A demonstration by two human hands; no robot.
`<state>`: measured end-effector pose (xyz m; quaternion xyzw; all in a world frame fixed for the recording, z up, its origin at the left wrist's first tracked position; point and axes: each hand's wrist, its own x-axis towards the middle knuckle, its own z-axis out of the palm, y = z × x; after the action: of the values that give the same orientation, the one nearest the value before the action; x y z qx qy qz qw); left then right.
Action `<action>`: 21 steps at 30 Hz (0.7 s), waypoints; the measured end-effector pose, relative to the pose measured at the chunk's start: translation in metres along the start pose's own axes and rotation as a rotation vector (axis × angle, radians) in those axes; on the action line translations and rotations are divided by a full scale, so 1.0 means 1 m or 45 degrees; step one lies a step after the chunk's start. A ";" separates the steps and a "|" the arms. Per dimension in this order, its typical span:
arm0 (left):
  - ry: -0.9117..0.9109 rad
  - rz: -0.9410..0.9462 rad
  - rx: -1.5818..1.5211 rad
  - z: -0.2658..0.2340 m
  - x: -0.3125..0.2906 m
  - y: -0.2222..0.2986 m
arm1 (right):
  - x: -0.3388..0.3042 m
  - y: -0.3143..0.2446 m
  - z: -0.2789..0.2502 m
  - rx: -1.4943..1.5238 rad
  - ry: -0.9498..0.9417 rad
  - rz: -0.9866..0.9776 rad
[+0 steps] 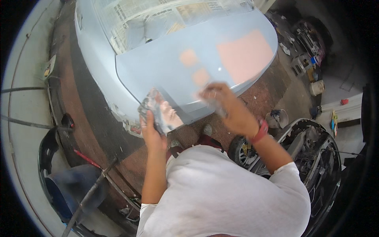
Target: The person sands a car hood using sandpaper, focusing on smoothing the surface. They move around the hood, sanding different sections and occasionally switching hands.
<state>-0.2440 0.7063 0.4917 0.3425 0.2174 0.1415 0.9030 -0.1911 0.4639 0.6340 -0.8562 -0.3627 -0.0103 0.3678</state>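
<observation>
My left hand (152, 134) grips a flat putty board (148, 102) from below, its face smeared with pink and grey filler. The board is tilted near the edge of a car's pale blue-grey body panel (158, 67). My right hand (223, 96), blurred by motion, is closed over the panel's near edge, with a thin greyish thing partly showing beneath the fingers; its kind is unclear. Just beyond this hand lie two small pink filler patches (201, 77). A larger pink patch (246, 55) covers the panel's right part.
Newspaper (181, 17) masks the car's window. At right stand a bucket (277, 118), a wheel (242, 152) and a dark car part (312, 158). Metal bars (89, 193) and a dark curved panel (71, 185) are at lower left. Clutter (308, 59) lies far right.
</observation>
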 end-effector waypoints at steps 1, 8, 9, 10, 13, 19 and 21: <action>-0.042 -0.062 0.003 0.014 -0.002 -0.005 | -0.008 -0.016 0.004 -0.109 -0.077 -0.119; -0.310 -0.311 0.033 0.076 -0.022 -0.041 | -0.087 0.018 0.037 -0.505 -0.128 0.193; -0.346 -0.363 0.068 0.077 -0.025 -0.047 | -0.097 0.023 0.024 -0.553 -0.127 0.252; -0.379 -0.414 0.103 0.076 -0.027 -0.056 | -0.106 0.025 0.009 -0.601 -0.129 0.312; -0.461 -0.471 0.189 0.093 -0.041 -0.070 | -0.107 0.017 -0.021 -0.241 -0.005 0.581; -0.431 -0.128 0.221 0.149 -0.064 -0.102 | -0.149 0.044 -0.046 1.411 0.549 0.782; -0.392 0.033 0.354 0.161 -0.075 -0.116 | -0.163 0.051 -0.052 1.569 0.517 0.664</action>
<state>-0.2183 0.5024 0.5431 0.4842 0.0900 0.0679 0.8677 -0.2667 0.3068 0.5938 -0.5318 -0.0094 0.1262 0.8374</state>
